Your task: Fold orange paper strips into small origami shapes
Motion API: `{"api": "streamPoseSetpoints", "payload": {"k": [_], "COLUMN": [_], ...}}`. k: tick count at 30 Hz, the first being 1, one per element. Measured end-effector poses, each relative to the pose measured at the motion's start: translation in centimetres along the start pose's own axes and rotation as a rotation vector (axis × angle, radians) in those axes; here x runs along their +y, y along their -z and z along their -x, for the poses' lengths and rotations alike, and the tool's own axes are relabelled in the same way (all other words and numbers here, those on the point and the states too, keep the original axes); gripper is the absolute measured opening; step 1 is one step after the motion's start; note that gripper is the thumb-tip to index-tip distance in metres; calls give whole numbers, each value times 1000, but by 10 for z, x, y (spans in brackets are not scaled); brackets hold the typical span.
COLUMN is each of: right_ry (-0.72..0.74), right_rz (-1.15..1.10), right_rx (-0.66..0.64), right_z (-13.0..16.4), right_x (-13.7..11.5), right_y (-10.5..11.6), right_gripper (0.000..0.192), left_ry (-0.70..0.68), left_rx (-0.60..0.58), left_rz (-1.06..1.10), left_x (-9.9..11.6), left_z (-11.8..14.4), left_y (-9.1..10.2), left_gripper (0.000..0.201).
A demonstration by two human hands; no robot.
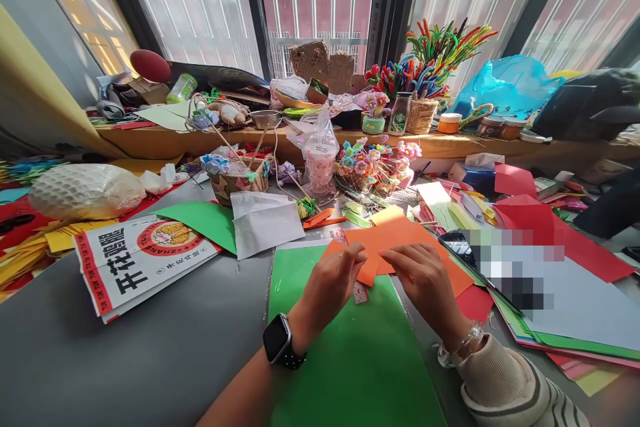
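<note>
My left hand (334, 280), with a dark watch on its wrist, is closed in a pinch at a small piece of orange paper (370, 269). From the other side, the bent fingers of my right hand (424, 283) pinch at its edge; the fingertips partly hide the grip. Behind both hands lies a larger orange sheet (400, 235). Below them a green sheet (345, 367) in a clear cover rests on the grey table. A pink patterned strip (361, 293), like a ruler, shows under the orange paper.
To the right, a phone (475, 267) lies on stacked coloured paper (590, 307). A printed paper bag (150, 260) is at left. Behind stand a drink cup (320, 163), a basket (240, 183) and craft flowers (367, 163). Pipe cleaners (445, 47) crowd the window ledge.
</note>
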State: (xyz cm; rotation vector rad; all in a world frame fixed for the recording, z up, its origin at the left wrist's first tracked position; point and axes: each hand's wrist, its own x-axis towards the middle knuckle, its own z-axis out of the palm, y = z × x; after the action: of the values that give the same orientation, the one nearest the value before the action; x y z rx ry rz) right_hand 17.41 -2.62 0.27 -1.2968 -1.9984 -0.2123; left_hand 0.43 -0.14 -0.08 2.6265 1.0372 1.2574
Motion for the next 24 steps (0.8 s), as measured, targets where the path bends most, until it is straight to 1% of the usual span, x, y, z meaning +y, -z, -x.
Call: {"api": "streamPoseSetpoints", "payload": {"k": [4, 6, 8, 9, 10, 11, 13, 15, 19, 21, 24], "right_ry": [-134, -232, -335, -390, -448, -496, -539, -586, -619, -622, -632], "right_rz": [67, 75, -35, -134, -262, -400, -625, -745, -810, -809, -826], "right_rx": [73, 164, 236, 243, 204, 128, -43, -135, -160, -140, -88], "right_z": [1, 0, -2, -3, -4, -5, -6, -7, -5, -5, -4], "right_x": [16, 22, 23, 21, 18, 13, 4, -4, -9, -9, -7], "right_y": [4, 7, 10, 11, 12, 12, 10, 7, 2, 2, 2], "right_gripper": [19, 20, 21, 22, 23, 25, 24, 24, 24, 24, 23], "left_ry": [161, 294, 464, 548, 622, 683, 771, 830, 912, 923, 931], "left_rx": [10, 43, 71, 74, 71, 64, 50, 22, -89, -122, -142], "left_rz": [180, 321, 525, 640, 749, 846, 984, 1060, 1124, 1132, 1129], "left_x": [0, 1, 2, 3, 3, 3, 3, 3, 5, 4, 3], "left_z": [-2, -4, -7, -9, -10, -11, -12, -13, -13, -13, -12], "left_y": [4, 6, 9, 10, 10, 10, 10, 9, 10, 10, 9], "left_gripper": [26, 25, 26, 26, 28, 30, 34, 38, 44, 45, 46]}}
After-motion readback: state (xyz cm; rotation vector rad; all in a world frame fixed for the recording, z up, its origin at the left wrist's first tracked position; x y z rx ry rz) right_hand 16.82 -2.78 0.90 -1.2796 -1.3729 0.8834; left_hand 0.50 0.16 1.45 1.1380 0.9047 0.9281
